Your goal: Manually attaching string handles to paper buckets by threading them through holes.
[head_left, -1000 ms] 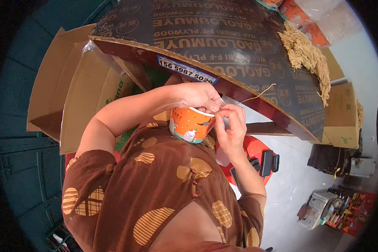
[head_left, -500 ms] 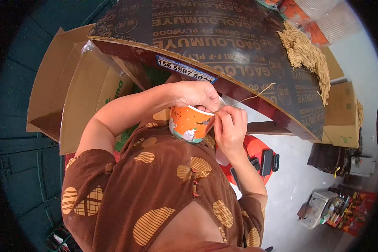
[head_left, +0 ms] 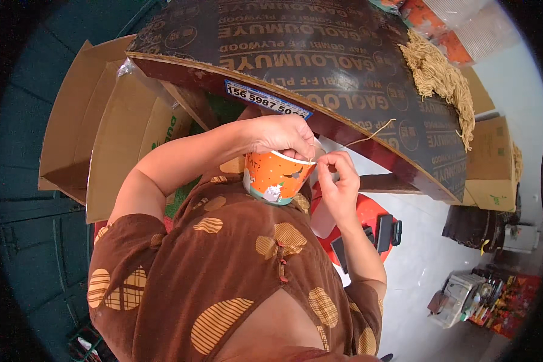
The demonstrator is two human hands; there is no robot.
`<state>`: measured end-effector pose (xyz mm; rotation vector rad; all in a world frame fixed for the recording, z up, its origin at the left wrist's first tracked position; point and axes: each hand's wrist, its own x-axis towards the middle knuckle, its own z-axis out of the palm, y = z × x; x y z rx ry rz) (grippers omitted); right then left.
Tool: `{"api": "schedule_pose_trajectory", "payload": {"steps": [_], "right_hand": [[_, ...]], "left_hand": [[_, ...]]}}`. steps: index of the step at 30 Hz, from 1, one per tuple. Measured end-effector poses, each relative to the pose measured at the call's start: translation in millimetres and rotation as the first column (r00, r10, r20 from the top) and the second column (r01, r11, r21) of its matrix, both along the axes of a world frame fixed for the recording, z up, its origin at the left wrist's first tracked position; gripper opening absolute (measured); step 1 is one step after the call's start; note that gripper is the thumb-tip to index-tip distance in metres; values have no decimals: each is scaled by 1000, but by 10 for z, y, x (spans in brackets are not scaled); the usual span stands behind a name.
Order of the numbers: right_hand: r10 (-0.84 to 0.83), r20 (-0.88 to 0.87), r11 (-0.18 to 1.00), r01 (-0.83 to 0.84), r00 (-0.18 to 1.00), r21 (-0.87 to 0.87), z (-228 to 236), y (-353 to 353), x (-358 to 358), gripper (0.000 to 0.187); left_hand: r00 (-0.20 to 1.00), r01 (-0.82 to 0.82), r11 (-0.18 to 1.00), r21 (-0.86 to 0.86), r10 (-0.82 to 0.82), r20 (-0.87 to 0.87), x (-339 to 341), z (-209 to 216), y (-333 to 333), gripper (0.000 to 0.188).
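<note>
Right hand (head_left: 339, 181) has slid off the cup rim to just beside it, fingers pinched on a thin straw strand (head_left: 373, 134). Left hand (head_left: 282, 135) grips the orange paper cup (head_left: 276, 176) from above, below the dark plywood desk (head_left: 320, 54) edge; straw pile (head_left: 437, 78) lies on top.

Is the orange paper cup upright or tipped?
Tipped: the orange paper cup, held at its rim by the left hand, leans with its white rim slanting.
</note>
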<state>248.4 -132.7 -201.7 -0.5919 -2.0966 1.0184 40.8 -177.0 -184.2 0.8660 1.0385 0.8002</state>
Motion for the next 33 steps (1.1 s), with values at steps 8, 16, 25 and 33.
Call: {"api": "schedule_pose_trajectory", "payload": {"steps": [8,16,25,33], "right_hand": [[1,76,999,2,997,-44,9,-50,-46,10],[-66,105,980,45,992,195,22,-106,-68,12],[-53,82,995,45,995,91,-31,-107,-69,10],[-31,81,988,42,996,-148,-81,-56,-13,6]], "left_hand": [[999,3,1000,-5,-3,-47,4,-37,17,11],[1000,-26,1000,-7,26,-3,1,-45,21,10],[998,1,999,53,-4,64,0,-55,5,13],[998,0,999,36,-2,66,-22,-20,-6,9]]}}
